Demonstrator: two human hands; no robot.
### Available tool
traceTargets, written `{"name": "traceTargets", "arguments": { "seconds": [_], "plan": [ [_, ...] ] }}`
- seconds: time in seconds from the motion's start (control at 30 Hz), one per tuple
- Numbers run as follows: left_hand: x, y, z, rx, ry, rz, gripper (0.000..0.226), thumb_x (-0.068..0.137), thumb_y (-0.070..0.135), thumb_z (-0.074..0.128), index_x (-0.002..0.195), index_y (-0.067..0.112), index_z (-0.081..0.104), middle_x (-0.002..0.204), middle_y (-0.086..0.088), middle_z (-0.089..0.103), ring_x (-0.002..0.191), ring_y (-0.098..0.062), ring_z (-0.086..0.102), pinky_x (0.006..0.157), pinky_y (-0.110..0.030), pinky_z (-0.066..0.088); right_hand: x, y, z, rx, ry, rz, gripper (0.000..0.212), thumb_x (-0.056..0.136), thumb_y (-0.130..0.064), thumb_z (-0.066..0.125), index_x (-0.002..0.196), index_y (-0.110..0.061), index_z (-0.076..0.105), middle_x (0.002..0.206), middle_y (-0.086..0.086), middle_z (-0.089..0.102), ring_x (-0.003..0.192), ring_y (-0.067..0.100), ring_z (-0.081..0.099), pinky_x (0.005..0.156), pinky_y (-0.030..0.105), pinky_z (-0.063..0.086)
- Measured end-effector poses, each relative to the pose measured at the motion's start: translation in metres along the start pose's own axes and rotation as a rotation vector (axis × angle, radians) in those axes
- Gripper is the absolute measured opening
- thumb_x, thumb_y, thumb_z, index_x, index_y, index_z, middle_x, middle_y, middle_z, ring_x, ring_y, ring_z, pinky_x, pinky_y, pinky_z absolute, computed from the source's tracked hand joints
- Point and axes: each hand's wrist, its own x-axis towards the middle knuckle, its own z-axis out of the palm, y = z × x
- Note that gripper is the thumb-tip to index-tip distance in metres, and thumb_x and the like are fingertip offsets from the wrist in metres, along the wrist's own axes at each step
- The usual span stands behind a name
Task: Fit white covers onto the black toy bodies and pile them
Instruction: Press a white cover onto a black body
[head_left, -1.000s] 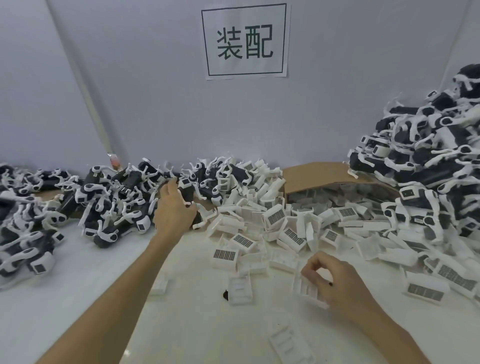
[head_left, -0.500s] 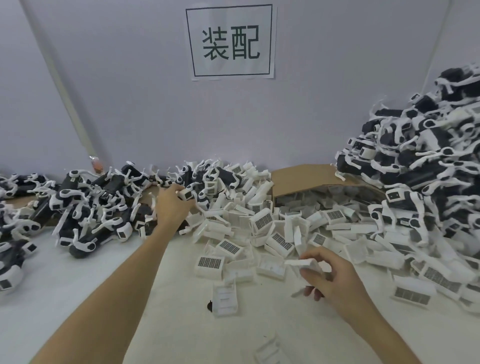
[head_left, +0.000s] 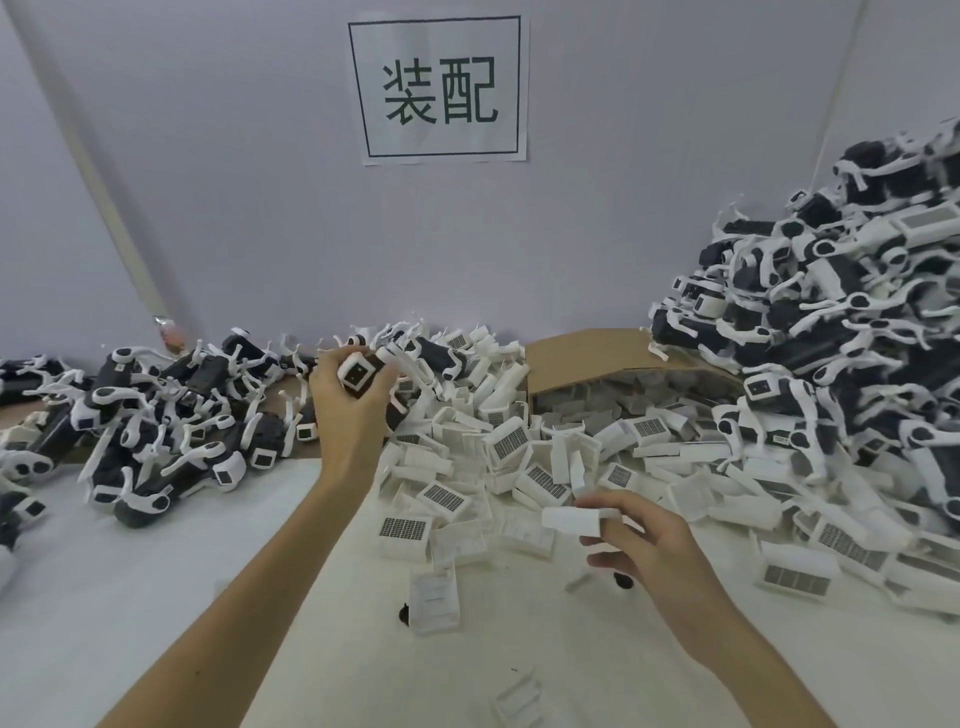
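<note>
Left hand (head_left: 345, 421): your fingers curl round a black body (head_left: 359, 375), held up over the far edge of the left heap (head_left: 171, 415), its square white-framed end facing you.
Right hand (head_left: 654, 545): thumb and fingers pinch one white cover (head_left: 571, 519), lifted just above the loose covers (head_left: 519, 457) and well apart from the body.
Risk, fit: your pinch is light and sits at one end; pressing the cover on skewed could twist it out of your fingers.
Risk, snag: thin white limbs on neighbouring bodies could catch the one you hold.
Risk, pile: the right pile (head_left: 831, 353) is tall and steep; a careless toss could send it sliding onto the covers.
Writing: the wall sign (head_left: 439, 88) reads 装配; the covers show dark grid patches, no legible text.
</note>
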Motion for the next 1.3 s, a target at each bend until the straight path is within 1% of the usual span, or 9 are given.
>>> {"name": "traceTargets", "arguments": {
  "seconds": [0.13, 0.23, 0.37, 0.47, 0.6, 0.77, 0.87, 1.13, 1.3],
  "plan": [
    [-0.046, 0.02, 0.001, -0.326, -0.268, -0.219, 0.039, 0.073, 0.029, 0.083, 0.103, 0.015, 0.062, 0.076, -0.001, 0.069, 0.061, -0.012, 0.06, 0.054, -0.02, 0.051, 0.0, 0.0, -0.001, -0.02, 0.097, -0.094, 0.022, 0.093, -0.014, 0.066, 0.082, -0.03, 0.076, 0.07, -0.004, 0.066, 0.062, 0.012, 0.061, 0.061, 0.024, 0.05],
    [-0.079, 0.015, 0.0, -0.317, -0.494, -0.242, 0.041, 0.068, 0.021, 0.091, 0.1, 0.02, 0.065, 0.079, -0.003, 0.067, 0.066, -0.018, 0.063, 0.064, -0.03, 0.055, 0.001, 0.001, -0.005, -0.035, 0.245, -0.192, 0.017, 0.089, -0.016, 0.073, 0.077, -0.028, 0.073, 0.063, -0.005, 0.059, 0.056, 0.007, 0.051, 0.055, 0.018, 0.043],
    [-0.111, 0.002, 0.004, -0.363, -0.618, -0.333, 0.065, 0.055, 0.026, 0.082, 0.115, 0.02, 0.058, 0.1, -0.004, 0.071, 0.08, -0.021, 0.068, 0.069, -0.028, 0.056, 0.005, 0.004, -0.011, -0.001, 0.357, -0.194, 0.013, 0.09, -0.018, 0.073, 0.078, -0.013, 0.069, 0.072, 0.014, 0.058, 0.07, 0.015, 0.05, 0.067, 0.032, 0.039],
    [-0.118, -0.004, 0.008, -0.423, -0.681, -0.428, 0.069, 0.053, 0.023, 0.08, 0.117, 0.018, 0.057, 0.107, -0.007, 0.07, 0.08, -0.028, 0.068, 0.07, -0.031, 0.057, 0.008, 0.003, -0.013, 0.058, 0.386, -0.147, 0.012, 0.096, -0.021, 0.065, 0.086, -0.013, 0.067, 0.076, -0.001, 0.066, 0.074, 0.016, 0.064, 0.066, 0.031, 0.049],
    [-0.121, -0.009, 0.007, -0.464, -0.761, -0.456, 0.07, 0.052, 0.018, 0.074, 0.119, 0.014, 0.055, 0.111, -0.012, 0.068, 0.079, -0.038, 0.068, 0.072, -0.04, 0.058, 0.007, 0.003, -0.012, 0.063, 0.281, -0.117, 0.011, 0.099, -0.02, 0.06, 0.1, -0.009, 0.061, 0.081, -0.002, 0.073, 0.067, 0.011, 0.069, 0.057, 0.026, 0.054],
    [-0.126, -0.011, 0.007, -0.386, -0.8, -0.412, 0.072, 0.051, 0.021, 0.071, 0.121, 0.012, 0.057, 0.123, -0.012, 0.065, 0.089, -0.037, 0.07, 0.07, -0.04, 0.058, 0.005, 0.005, -0.005, 0.104, 0.019, 0.045, 0.016, 0.1, -0.026, 0.051, 0.103, -0.032, 0.066, 0.096, -0.013, 0.07, 0.09, 0.011, 0.067, 0.082, 0.034, 0.051],
    [-0.131, -0.012, 0.009, -0.314, -0.829, -0.407, 0.076, 0.05, 0.024, 0.072, 0.124, 0.017, 0.057, 0.126, -0.005, 0.065, 0.095, -0.034, 0.071, 0.072, -0.038, 0.058, 0.004, 0.003, -0.002, 0.135, -0.074, 0.031, 0.025, 0.103, -0.024, 0.039, 0.118, -0.018, 0.059, 0.108, 0.0, 0.068, 0.098, 0.016, 0.065, 0.083, 0.036, 0.05],
    [-0.138, -0.015, 0.012, -0.25, -0.829, -0.426, 0.068, 0.053, 0.03, 0.075, 0.12, 0.033, 0.062, 0.131, 0.0, 0.06, 0.102, -0.035, 0.069, 0.085, -0.05, 0.059, -0.005, -0.007, -0.002, 0.039, -0.137, -0.065, 0.032, 0.082, -0.031, 0.066, 0.106, -0.011, 0.06, 0.104, 0.023, 0.066, 0.084, 0.029, 0.066, 0.077, 0.042, 0.052],
    [-0.138, -0.016, 0.012, -0.24, -0.816, -0.426, 0.066, 0.056, 0.024, 0.075, 0.121, 0.028, 0.061, 0.124, -0.003, 0.063, 0.105, -0.039, 0.067, 0.089, -0.054, 0.056, -0.008, -0.008, 0.0, 0.017, -0.202, -0.053, 0.033, 0.081, -0.028, 0.069, 0.107, -0.009, 0.063, 0.097, 0.011, 0.073, 0.085, 0.029, 0.072, 0.071, 0.039, 0.059]
  ]
}}
